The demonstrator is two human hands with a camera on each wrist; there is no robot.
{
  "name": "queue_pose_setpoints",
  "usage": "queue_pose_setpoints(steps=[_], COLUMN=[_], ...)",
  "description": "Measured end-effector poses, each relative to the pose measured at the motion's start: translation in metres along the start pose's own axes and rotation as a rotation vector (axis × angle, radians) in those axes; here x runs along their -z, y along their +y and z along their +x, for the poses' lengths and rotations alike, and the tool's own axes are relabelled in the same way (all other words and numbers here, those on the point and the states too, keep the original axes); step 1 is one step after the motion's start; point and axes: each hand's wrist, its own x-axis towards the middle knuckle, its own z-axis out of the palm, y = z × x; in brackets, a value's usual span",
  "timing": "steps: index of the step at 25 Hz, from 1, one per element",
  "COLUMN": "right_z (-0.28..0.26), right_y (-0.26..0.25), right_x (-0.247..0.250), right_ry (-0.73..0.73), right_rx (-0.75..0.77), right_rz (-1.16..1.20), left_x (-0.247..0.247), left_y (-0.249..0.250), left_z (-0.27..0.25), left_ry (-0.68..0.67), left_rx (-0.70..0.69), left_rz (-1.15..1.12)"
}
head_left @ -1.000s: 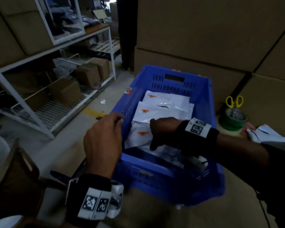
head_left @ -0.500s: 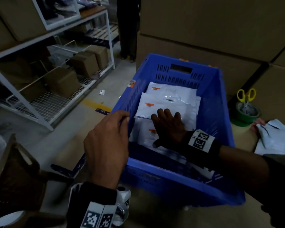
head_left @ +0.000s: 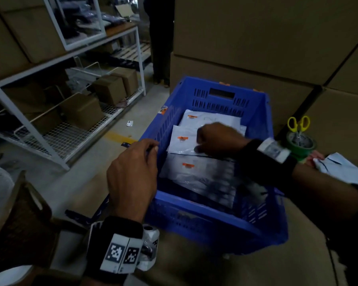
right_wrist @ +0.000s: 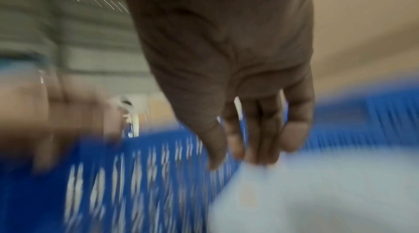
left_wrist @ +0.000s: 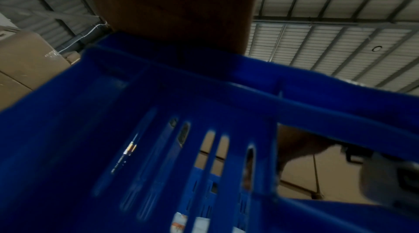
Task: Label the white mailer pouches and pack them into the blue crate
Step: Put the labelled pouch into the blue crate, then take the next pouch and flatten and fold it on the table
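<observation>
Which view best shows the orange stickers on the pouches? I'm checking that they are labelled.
The head view: orange stickers show on three white pouches in the blue crate. The right wrist view blurs one pouch; the left wrist view shows mostly crate wall.

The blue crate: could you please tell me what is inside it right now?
Inside the blue crate lie overlapping white mailer pouches with orange labels. The right hand reaches in over them, hiding part of the stack; what lies beneath is covered.

Through heavy blur, the right hand [right_wrist: 226,54] hangs fingers-down over a white mailer pouch [right_wrist: 317,192], fingertips [right_wrist: 263,154] seemingly touching it, inside the slotted blue crate [right_wrist: 136,174].
</observation>
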Motion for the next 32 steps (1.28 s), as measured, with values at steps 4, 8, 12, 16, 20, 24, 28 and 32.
queue_pose_setpoints(steps=[4, 8, 12, 16, 20, 24, 28, 32], right_z=[-0.063, -0.14, -0.22, -0.255, -0.246, -0.217, -0.183, -0.175], right_y=[0.014, 0.04, 0.083, 0.191, 0.341, 0.429, 0.477, 0.485], right_x=[0.058, 0.007, -0.062, -0.106, -0.141, -0.141, -0.152, -0.157], right_ry=[0.135, 0.272, 0.597, 0.752, 0.356, 0.15, -0.007, 0.008], right_rx=[0.011, 0.072, 0.118, -0.213, -0.465, -0.422, -0.433, -0.437], right_rz=[0.006, 0.013, 0.214, 0.35, 0.206, -0.004, -0.013, -0.122], left_x=[0.0, -0.017, -0.045, -0.072, -0.138, -0.213, -0.234, -0.237], left_y=[0.006, 0.046, 0.11, 0.174, 0.209, 0.208, 0.202, 0.2], left_z=[-0.006, -0.04, -0.093, -0.151, -0.204, -0.251, -0.261, -0.258], left_ry=[-0.059, -0.226, -0.29, -0.157, -0.503, -1.11, -1.174, -1.197], left_rx=[-0.006, -0.115, -0.321, -0.67, -0.755, -0.565, -0.563, -0.535], left_rz=[0.029, -0.104, -0.264, -0.205, -0.137, 0.19, 0.257, 0.264])
